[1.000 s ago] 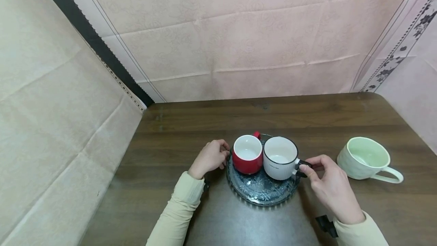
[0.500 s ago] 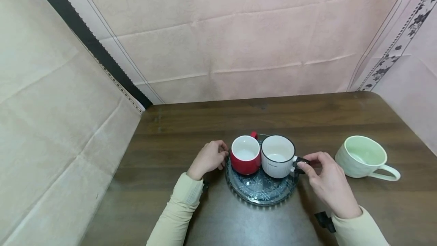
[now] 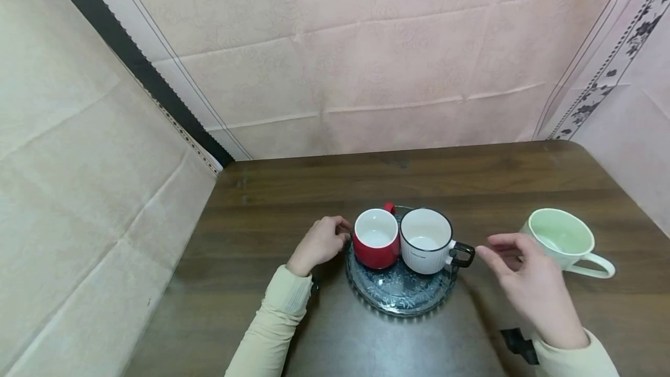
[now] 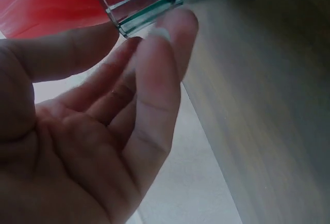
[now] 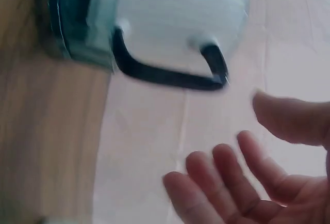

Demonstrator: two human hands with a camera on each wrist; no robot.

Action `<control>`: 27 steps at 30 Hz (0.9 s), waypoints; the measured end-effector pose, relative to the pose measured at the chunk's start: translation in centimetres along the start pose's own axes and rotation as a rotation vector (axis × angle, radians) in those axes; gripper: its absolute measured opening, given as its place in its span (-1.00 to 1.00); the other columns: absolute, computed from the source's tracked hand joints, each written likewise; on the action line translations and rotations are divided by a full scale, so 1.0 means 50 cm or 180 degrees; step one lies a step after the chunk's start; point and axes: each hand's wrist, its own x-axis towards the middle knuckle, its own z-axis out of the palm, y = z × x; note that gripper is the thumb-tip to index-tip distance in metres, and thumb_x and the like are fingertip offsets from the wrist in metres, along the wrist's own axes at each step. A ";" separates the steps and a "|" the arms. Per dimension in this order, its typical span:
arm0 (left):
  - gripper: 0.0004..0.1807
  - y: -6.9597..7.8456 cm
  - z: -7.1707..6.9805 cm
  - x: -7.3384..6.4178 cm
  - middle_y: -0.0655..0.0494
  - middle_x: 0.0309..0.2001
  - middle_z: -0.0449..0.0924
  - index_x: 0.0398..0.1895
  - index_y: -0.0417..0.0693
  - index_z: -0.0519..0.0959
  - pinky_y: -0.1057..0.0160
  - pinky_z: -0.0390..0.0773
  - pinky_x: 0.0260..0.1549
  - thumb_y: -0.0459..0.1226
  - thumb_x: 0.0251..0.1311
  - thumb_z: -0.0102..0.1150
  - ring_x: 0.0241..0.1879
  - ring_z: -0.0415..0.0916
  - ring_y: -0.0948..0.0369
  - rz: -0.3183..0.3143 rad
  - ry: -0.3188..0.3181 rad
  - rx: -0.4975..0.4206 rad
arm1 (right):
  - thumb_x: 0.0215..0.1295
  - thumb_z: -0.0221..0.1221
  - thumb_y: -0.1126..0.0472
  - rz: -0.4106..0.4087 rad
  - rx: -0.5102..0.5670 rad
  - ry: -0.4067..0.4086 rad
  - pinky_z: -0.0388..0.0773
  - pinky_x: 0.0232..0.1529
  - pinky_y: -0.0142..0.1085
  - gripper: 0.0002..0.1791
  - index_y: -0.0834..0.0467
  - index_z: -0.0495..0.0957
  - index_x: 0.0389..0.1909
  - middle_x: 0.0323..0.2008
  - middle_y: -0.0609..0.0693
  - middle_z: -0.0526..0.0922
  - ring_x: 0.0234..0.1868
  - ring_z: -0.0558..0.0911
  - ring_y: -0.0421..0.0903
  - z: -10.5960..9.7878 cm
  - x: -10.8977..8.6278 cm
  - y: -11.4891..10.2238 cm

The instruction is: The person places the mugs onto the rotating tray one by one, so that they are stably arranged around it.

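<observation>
Pale, creased cloth is hung behind the far edge of a brown wooden table and along its left and right edges. Toward the table's near edge, a round patterned glass tray is set down, and on its far half two mugs are stood upright: a red mug by the left rim and a white mug by the right rim. Whether they are touching cannot be told.

By the right hand, nothing is held: its thumb and fingers are loosely bent and parted, with a small gap shown in the right wrist view between them and the white mug's black handle. That handle is pointed right, past the tray's right rim, straight at the thumb, so the white mug lies directly left of those fingertips. Behind the same hand, toward the table's right edge, a pale green mug is partly hidden, its own handle turned away to the right; it is far nearer this hand than the other. By the left hand, the tray's left rim appears to be pinched between thumb and fingertips.

Counted: three mugs, one tray, two hands.
</observation>
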 end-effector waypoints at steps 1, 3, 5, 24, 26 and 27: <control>-0.74 0.002 0.000 0.000 0.01 -0.25 0.62 0.01 -0.18 0.61 0.24 0.53 -0.42 -0.39 0.28 0.11 -0.43 0.47 0.16 0.0010 0.0000 0.0021 | 0.23 0.32 0.09 0.0001 0.0016 0.0113 0.41 -0.35 -0.65 -0.68 0.22 0.59 -0.12 -0.17 0.09 0.62 -0.22 0.55 -0.33 -0.009 0.000 0.002; -0.65 0.005 -0.001 0.001 0.00 -0.16 0.61 0.12 -0.15 0.59 0.25 0.49 -0.47 -0.42 0.27 0.09 -0.46 0.44 0.14 0.0028 -0.0013 0.0035 | 0.23 0.32 0.12 0.0041 0.0079 0.0368 0.39 -0.38 -0.67 -0.74 0.19 0.62 -0.15 -0.23 -0.08 0.65 -0.29 0.50 -0.52 -0.029 0.002 0.008; -0.60 0.008 -0.001 0.000 -0.02 -0.10 0.61 0.18 -0.13 0.55 0.26 0.47 -0.55 -0.43 0.27 0.07 -0.49 0.43 0.13 -0.0015 -0.0049 -0.0032 | 0.23 0.31 0.12 0.0168 0.0070 0.0567 0.38 -0.41 -0.67 -0.75 0.17 0.64 -0.15 -0.27 -0.31 0.61 -0.34 0.46 -0.64 -0.049 0.006 0.016; -0.66 0.007 0.002 -0.008 0.02 -0.27 0.63 0.07 -0.20 0.59 0.27 0.56 -0.44 -0.48 0.24 0.07 -0.42 0.52 0.17 0.0031 -0.0044 -0.0165 | 0.34 0.14 -0.01 0.1365 -0.0140 0.0838 0.14 -0.26 -0.47 -0.50 0.29 0.55 0.11 -0.21 -0.13 0.38 -0.20 0.12 -0.63 -0.125 0.025 0.132; -0.67 0.007 0.001 -0.008 0.01 -0.29 0.63 0.06 -0.20 0.59 0.26 0.56 -0.45 -0.48 0.25 0.07 -0.45 0.53 0.17 0.0004 -0.0033 -0.0206 | 0.36 0.10 -0.01 0.1342 -0.0136 0.0779 0.13 -0.22 -0.48 -0.47 0.30 0.50 0.16 -0.16 -0.10 0.38 -0.12 0.18 -0.59 -0.125 0.028 0.134; -0.68 0.007 0.000 -0.008 0.00 -0.30 0.63 0.05 -0.20 0.59 0.26 0.57 -0.45 -0.48 0.24 0.07 -0.46 0.53 0.17 -0.0010 -0.0026 -0.0229 | 0.38 0.08 0.01 0.1329 -0.0138 0.0761 0.13 -0.21 -0.47 -0.47 0.31 0.48 0.19 -0.14 -0.05 0.39 -0.08 0.21 -0.53 -0.125 0.029 0.136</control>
